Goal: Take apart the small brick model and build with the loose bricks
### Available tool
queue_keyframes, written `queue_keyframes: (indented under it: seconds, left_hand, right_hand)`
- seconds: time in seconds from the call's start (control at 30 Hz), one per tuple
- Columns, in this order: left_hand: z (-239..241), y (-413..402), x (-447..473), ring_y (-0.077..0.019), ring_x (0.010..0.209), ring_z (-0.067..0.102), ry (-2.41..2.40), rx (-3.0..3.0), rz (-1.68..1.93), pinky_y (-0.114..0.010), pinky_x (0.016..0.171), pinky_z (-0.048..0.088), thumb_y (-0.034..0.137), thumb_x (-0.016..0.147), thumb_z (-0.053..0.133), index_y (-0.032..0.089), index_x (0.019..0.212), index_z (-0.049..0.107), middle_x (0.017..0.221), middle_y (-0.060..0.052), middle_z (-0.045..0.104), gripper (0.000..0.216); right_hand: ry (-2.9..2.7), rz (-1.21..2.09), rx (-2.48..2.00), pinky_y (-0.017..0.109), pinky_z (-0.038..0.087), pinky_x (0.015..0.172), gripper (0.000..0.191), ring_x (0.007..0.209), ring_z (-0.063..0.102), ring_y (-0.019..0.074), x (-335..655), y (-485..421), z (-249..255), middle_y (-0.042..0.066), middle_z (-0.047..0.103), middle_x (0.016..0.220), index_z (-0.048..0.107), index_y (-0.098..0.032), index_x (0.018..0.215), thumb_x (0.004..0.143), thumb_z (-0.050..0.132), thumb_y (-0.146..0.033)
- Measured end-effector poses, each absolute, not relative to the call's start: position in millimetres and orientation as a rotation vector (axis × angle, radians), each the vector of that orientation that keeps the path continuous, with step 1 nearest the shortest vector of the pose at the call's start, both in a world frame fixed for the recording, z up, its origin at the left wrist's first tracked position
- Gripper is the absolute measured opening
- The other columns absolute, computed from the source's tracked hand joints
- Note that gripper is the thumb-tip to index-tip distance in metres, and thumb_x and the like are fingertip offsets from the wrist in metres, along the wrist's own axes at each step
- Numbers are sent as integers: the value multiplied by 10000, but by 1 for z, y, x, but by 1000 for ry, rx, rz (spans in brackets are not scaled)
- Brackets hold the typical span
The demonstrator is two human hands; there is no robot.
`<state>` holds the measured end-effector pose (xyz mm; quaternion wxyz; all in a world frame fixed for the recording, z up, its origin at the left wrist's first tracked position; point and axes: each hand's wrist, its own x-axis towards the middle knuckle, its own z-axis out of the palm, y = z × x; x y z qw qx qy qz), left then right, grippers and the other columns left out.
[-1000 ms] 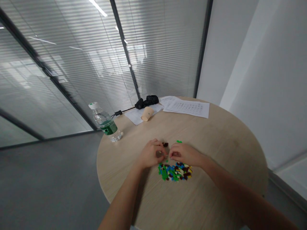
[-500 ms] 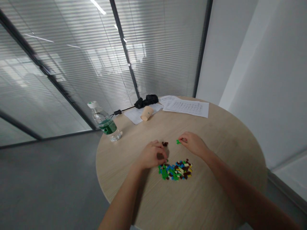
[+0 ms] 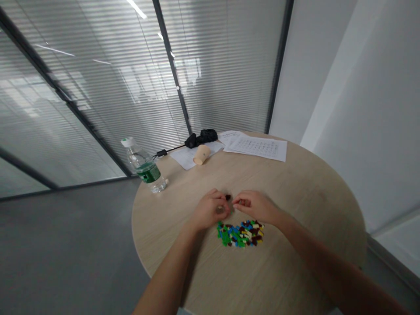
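A pile of small toy bricks (image 3: 241,235) in green, blue, brown, white and yellow lies on the round table close to me. Just behind it, my left hand (image 3: 211,211) is closed in a curled pinch, with a speck of a small green toy brick (image 3: 231,213) at its fingertips. My right hand (image 3: 253,204) is also closed, thumb and fingers together, its tips a short way from the left fingers. What the right fingers hold is hidden. Brown bricks (image 3: 228,197) sit beside my left knuckles, partly covered by the hand.
A water bottle (image 3: 146,168) with a green label stands at the table's left edge. Toward the back are a tipped paper cup (image 3: 201,155), a black bundle (image 3: 201,138) with a cable, and printed sheets (image 3: 256,146). Blinds behind glass and a white wall border the table (image 3: 305,192).
My right hand has moved left and slightly nearer to me, up to my left hand. The green brick that showed at its fingertips is now out of sight. My left hand barely shifted.
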<state>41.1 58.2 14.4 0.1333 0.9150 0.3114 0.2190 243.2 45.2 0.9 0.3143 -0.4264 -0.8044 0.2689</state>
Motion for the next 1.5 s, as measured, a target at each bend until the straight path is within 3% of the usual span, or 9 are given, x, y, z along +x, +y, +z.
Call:
queue_keyframes:
  seconds: [0.33,0.5,0.67,0.9,1.2,1.5]
  left_hand:
    - [9,58,48,-167,797,508,912,2603,965,-281,716,410,285,866,535,164,779,642,786,-60,601,183]
    - [18,57,40,-167,774,527,944,2613,716,-283,726,417,216,822,553,170,867,641,765,-43,619,109]
    - [28,57,27,-159,775,553,948,2544,607,-271,732,420,141,751,557,170,752,659,775,-37,652,107]
    - [20,61,14,-97,578,524,989,2378,370,-207,577,388,157,719,553,182,735,707,669,5,644,157]
    - [25,55,14,-81,536,499,1007,2170,188,-179,519,365,120,665,575,163,778,717,629,20,624,187]
    - [22,57,17,-82,574,520,956,2233,205,-183,590,392,87,677,571,179,754,701,631,37,620,178]
  right_hand:
    - [-1834,987,-1097,246,488,687,111,729,633,140,236,49,-11,37,704,820,666,-174,817,787,582,-240]
    - [-1924,640,-1312,247,472,649,100,672,617,139,251,56,-4,33,691,781,665,-181,825,771,584,-200]
    - [-1982,308,-1454,255,463,708,131,736,606,147,269,66,-6,68,677,858,653,-157,861,769,567,-120]
    - [-2069,294,-1483,254,449,704,147,747,607,152,269,72,-18,64,678,875,671,-174,888,803,552,-155]
    - [-2043,312,-1448,264,456,719,148,771,607,155,268,68,-14,73,678,907,667,-171,911,816,558,-200]
    - [-2015,355,-1406,270,470,711,139,750,610,150,264,63,-8,70,683,892,669,-175,887,798,561,-168]
